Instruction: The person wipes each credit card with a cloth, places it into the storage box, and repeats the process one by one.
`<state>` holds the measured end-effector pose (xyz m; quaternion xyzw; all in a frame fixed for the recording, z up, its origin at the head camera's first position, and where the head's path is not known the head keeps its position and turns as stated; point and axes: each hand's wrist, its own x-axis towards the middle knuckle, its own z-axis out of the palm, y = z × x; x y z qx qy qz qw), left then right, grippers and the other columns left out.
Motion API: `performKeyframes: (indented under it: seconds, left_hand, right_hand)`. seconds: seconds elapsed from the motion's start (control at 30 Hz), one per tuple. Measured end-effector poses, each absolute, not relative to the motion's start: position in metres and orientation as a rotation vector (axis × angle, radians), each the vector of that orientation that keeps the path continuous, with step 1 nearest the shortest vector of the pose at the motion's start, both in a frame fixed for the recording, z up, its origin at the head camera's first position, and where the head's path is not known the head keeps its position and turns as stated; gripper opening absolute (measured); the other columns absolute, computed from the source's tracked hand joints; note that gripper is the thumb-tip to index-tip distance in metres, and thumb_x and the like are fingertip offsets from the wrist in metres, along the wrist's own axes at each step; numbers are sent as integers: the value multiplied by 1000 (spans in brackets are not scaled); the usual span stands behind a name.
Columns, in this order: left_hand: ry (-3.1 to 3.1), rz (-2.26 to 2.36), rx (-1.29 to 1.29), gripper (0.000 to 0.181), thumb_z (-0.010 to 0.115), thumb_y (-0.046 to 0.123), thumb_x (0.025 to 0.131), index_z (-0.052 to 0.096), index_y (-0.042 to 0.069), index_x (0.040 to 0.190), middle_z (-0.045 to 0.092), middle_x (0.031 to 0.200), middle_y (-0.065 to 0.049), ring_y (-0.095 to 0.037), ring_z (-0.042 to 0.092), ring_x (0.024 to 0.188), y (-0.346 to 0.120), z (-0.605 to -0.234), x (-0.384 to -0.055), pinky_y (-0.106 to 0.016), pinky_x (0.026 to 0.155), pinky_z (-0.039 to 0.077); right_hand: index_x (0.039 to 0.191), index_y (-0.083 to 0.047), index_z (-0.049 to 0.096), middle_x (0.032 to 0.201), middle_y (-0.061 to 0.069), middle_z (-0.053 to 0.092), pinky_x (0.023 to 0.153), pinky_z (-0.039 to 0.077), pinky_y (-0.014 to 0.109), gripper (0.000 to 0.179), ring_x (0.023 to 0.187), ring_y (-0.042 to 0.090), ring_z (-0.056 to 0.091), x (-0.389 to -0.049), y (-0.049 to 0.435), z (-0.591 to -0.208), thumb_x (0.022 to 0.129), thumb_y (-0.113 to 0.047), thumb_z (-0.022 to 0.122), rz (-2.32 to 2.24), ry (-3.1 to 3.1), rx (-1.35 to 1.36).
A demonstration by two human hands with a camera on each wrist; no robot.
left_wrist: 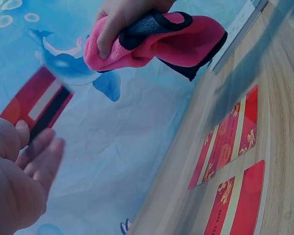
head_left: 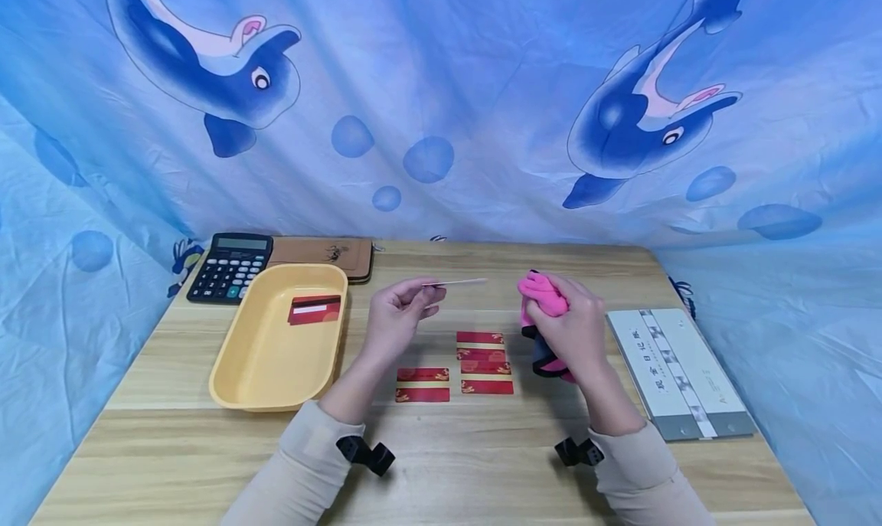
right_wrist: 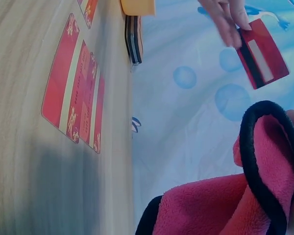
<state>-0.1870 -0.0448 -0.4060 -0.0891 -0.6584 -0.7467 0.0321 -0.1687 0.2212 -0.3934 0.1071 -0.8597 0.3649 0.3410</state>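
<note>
Between thumb and fingers, my left hand (head_left: 401, 312) pinches a red card (left_wrist: 49, 100) by its edge, above the table. The card's side with a black stripe and a white strip shows in both wrist views; from the head it appears nearly edge-on. My right hand (head_left: 570, 323) grips a bunched pink cloth (head_left: 544, 292) with black edging and a dark grey side, part of it hanging below the fist. Under and between the hands lie red and gold cards: one card (head_left: 423, 385) at left, and two overlapping cards (head_left: 485, 363) beside it.
A yellow basin (head_left: 230, 357) stands at left with red striped cards (head_left: 314, 310) inside. Behind it are a calculator (head_left: 230, 267) and a brown zipped case (head_left: 354, 256). A white and grey book (head_left: 678, 373) lies at right. A blue dolphin curtain (head_left: 468, 66) hangs behind the table.
</note>
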Motion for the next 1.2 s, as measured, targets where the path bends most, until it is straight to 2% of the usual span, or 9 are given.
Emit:
performKeyframes:
  seconds: [0.13,0.27,0.37,0.53,0.7,0.93,1.1,1.2]
  left_hand:
    - [-2017,-2315,-213,20,62,1,99,69,-9,115,72,109,-24,-39,71,102,-44,-407,-188,-35,78,64]
    - [-1950,-2382,-184,23,63,1,99,67,-12,117,72,106,-25,-34,74,93,-41,-416,-193,-31,76,64]
    - [-1948,-2437,-130,29,61,1,100,63,-13,125,70,111,-27,-34,75,92,-38,-415,-192,-29,78,63]
    - [-2053,-2464,-36,38,58,1,102,54,-11,138,65,125,-29,-38,72,99,-30,-404,-185,-29,82,62]
    - [-2065,-2483,-119,38,56,1,103,53,-11,138,65,124,-28,-33,74,96,-25,-402,-182,-29,85,61]
    - [-2097,-2473,-282,35,56,3,103,56,-9,137,68,120,-26,-28,75,94,-19,-400,-179,-33,92,59]
    - [-2126,-2429,-404,34,55,2,104,57,-9,135,69,119,-25,-28,74,97,-13,-401,-179,-30,92,59]
    - [-2149,-2387,-484,34,53,1,104,56,-7,137,69,122,-22,-23,72,102,-10,-402,-179,-27,93,58]
  right_hand:
    - [113,3,75,103,19,75,76,61,48,39,90,35,72,-169,221,-392,76,-6,84,943,-2238,286]
    - [112,1,75,100,17,75,72,61,47,38,86,32,72,-169,219,-390,75,-6,84,937,-2213,314]
    - [110,1,76,98,16,76,70,60,47,37,85,32,72,-169,215,-387,75,-6,84,932,-2191,358]
    - [109,0,76,98,16,75,68,61,46,36,84,31,71,-170,207,-384,74,-7,84,923,-2167,443]
    - [109,1,76,98,18,74,65,62,46,36,82,32,71,-171,196,-379,75,-7,85,859,-2161,537]
    - [111,1,74,100,20,72,70,63,49,39,86,35,71,-171,189,-378,76,-10,85,689,-2236,554]
    - [111,0,74,97,19,71,63,62,46,39,79,34,70,-171,178,-378,75,-10,85,644,-2226,580]
    - [111,-1,74,95,17,71,61,62,43,39,77,31,69,-168,167,-377,75,-10,86,662,-2223,614]
